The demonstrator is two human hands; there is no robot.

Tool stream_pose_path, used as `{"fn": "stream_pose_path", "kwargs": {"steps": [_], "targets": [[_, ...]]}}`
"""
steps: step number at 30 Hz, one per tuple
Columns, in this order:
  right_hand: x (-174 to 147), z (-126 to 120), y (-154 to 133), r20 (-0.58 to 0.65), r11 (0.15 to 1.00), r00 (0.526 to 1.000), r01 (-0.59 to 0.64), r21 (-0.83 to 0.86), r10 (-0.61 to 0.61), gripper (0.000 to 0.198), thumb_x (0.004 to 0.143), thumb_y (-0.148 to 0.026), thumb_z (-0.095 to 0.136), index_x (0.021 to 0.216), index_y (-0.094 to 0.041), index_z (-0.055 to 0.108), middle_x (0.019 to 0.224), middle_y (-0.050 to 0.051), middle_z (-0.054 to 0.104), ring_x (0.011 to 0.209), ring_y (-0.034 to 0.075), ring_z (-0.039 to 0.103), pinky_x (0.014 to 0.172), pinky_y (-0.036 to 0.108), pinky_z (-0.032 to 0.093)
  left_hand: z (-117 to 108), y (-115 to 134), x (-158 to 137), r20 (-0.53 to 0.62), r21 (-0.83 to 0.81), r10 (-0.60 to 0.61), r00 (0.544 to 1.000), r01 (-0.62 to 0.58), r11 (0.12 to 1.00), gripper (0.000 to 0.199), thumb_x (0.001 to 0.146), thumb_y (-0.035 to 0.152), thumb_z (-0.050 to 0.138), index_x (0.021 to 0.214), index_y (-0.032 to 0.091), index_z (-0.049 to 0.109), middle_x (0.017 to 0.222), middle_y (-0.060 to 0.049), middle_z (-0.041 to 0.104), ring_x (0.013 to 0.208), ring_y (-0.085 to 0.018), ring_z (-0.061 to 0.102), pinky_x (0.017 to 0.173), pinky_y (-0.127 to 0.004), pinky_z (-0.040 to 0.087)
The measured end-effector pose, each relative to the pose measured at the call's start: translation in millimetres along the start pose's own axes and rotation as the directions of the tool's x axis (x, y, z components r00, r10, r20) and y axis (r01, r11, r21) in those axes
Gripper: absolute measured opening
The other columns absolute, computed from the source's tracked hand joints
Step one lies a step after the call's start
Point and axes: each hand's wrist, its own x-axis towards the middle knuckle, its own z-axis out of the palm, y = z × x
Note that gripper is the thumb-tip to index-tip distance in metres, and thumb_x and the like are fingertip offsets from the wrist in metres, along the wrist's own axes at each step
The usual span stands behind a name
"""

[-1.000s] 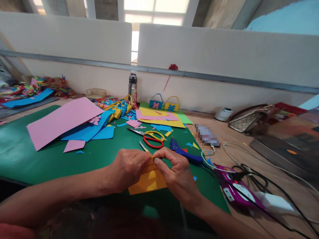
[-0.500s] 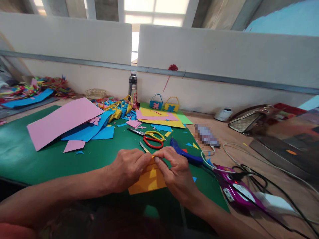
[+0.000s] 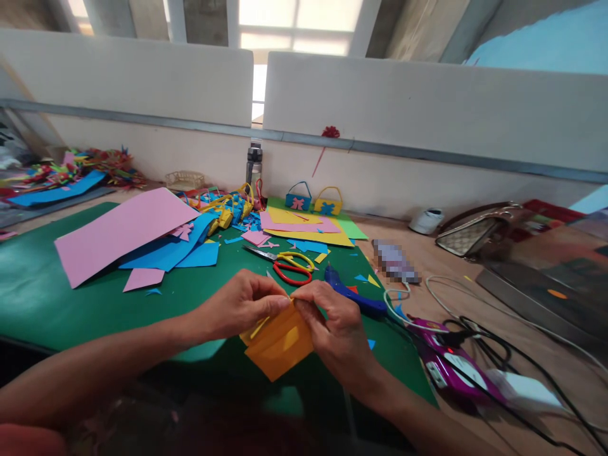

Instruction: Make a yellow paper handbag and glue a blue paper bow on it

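A creased yellow-orange piece of paper (image 3: 280,354) is held up over the green mat (image 3: 190,301), one corner pointing down toward me. My left hand (image 3: 242,307) pinches its top edge between thumb and forefinger. Right beside it, my right hand (image 3: 335,323) grips the same edge and the right side, fingers curled. A narrow paler yellow strip (image 3: 259,326) shows at the paper's left side, partly behind my left hand. Just beyond my hands lie scissors (image 3: 293,269) with yellow and red handles. To the right rests a blue glue gun (image 3: 358,297).
Pink card (image 3: 126,231) and blue card (image 3: 166,250) lie at left. Two small paper handbags (image 3: 298,201) stand at the back near a bottle (image 3: 254,168). At right are a phone (image 3: 395,259), cables and a purple power strip (image 3: 456,364).
My left hand has opened out from a tighter curl, its thumb now along the paper's edge. The paper has tilted, its lower corner dropping, and more of its left side shows.
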Motion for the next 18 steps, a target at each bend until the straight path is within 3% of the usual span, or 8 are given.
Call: {"fn": "stream_pose_path", "kwargs": {"steps": [8,18], "targets": [[-2.5,3.3,1.7,-0.064,0.999,0.998,-0.005,0.043,0.008,0.012,0.082,-0.013,0.053,0.076,-0.020,0.060,0.072,0.001,0.063,0.065,0.014,0.060,0.059,0.026,0.046,5.1,-1.5,0.0,-0.058,-0.138,-0.084,0.995,0.076,0.988,0.028,0.074,0.035,0.056,0.078,0.011,0.070,0.064,-0.001,0.062,0.058,-0.010,0.049,0.051,-0.019,0.039],[-3.7,6.1,-0.3,-0.089,0.998,0.996,0.027,0.056,-0.022,0.013,0.080,-0.012,0.054,0.078,-0.020,0.063,0.071,0.001,0.066,0.064,0.014,0.062,0.056,0.025,0.047,15.5,-5.7,0.7,-0.249,-0.045,0.030,0.968,-0.043,0.998,0.018,0.067,0.029,0.064,0.064,0.011,0.067,0.059,-0.001,0.064,0.054,-0.010,0.051,0.050,-0.018,0.039]]}}
